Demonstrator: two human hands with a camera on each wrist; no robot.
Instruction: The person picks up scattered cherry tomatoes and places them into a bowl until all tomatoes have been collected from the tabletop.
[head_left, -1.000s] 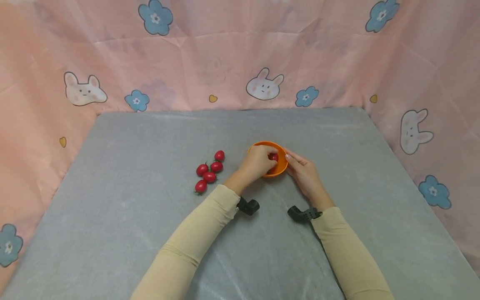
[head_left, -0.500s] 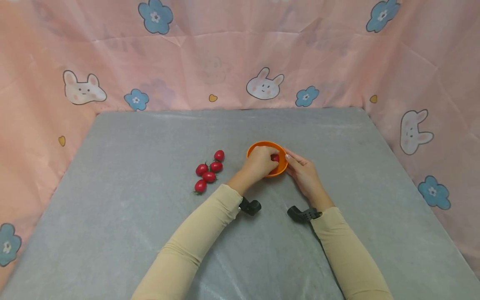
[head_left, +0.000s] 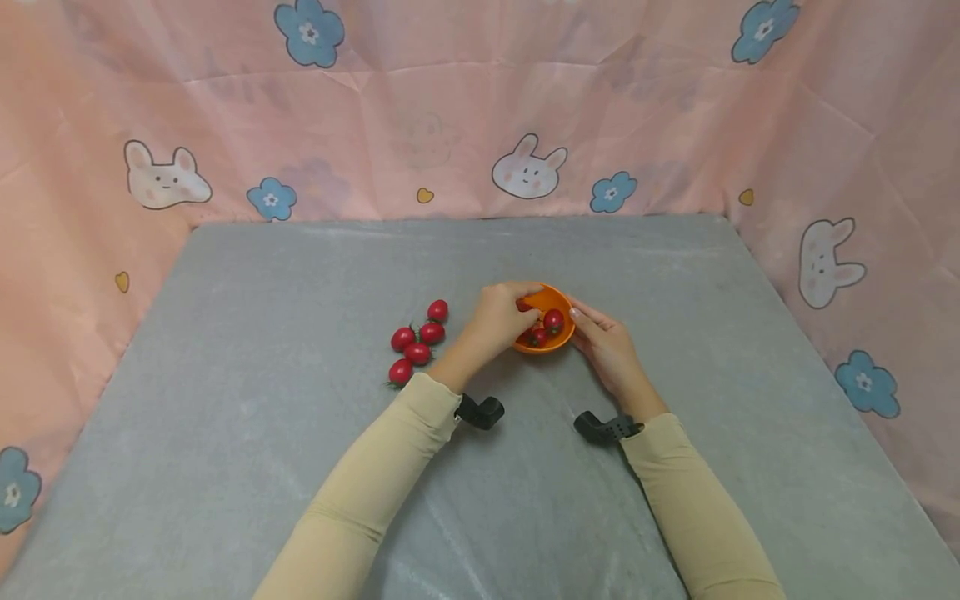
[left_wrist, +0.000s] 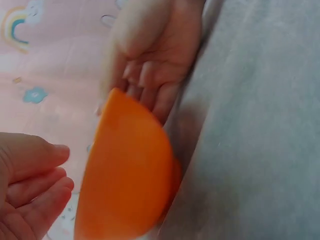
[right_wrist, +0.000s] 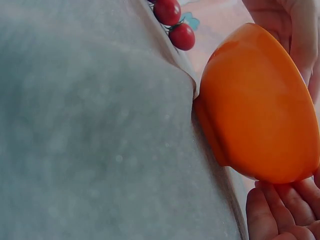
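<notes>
An orange bowl [head_left: 561,340] stands on the grey table, with several red cherry tomatoes [head_left: 553,321] inside. My right hand [head_left: 611,350] holds the bowl at its right side, thumb at the rim and fingers against the outer wall. Over the bowl's left rim is my left hand [head_left: 498,321], partly covering the inside. In the left wrist view, the left hand's loosely bent fingers [left_wrist: 42,195] have a gap to the thumb, with nothing seen between them. A group of cherry tomatoes [head_left: 417,353] lies on the table left of the bowl, some with green stems.
The grey table [head_left: 262,400] extends around the bowl and the loose tomatoes. A pink curtain [head_left: 450,100] with rabbit and flower prints hangs behind it and along both sides. Black cameras [head_left: 480,412] are strapped at both wrists.
My left hand has let go of a cherry tomato inside the bowl and drawn back left towards the rim. The right hand keeps its hold on the bowl.
</notes>
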